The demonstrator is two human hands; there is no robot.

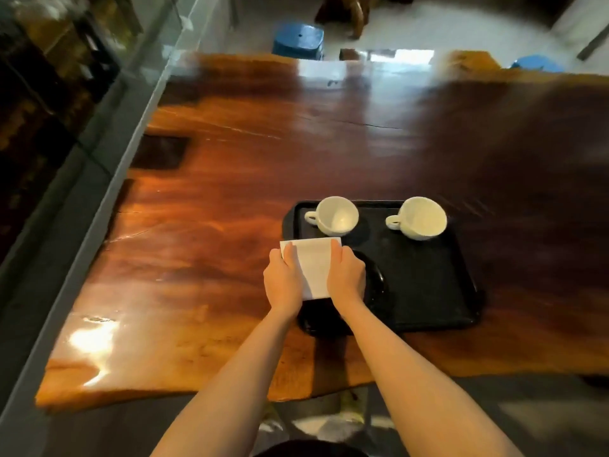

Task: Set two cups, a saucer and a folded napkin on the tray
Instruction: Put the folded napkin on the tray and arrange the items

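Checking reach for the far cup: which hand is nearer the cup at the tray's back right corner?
Right. The right hand rests on the napkin, toward the right cup; the left hand holds the napkin's other edge, farther away.

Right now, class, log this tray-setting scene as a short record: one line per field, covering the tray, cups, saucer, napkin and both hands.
tray: black, on the wooden table
left cup: white, upright, far left of tray, handle pointing left
right cup: white, upright, far right of tray, handle pointing left
saucer: dark, on tray, mostly hidden under napkin and hands
napkin: white, held over the saucer
left hand: grips napkin's left edge
right hand: grips napkin's right edge
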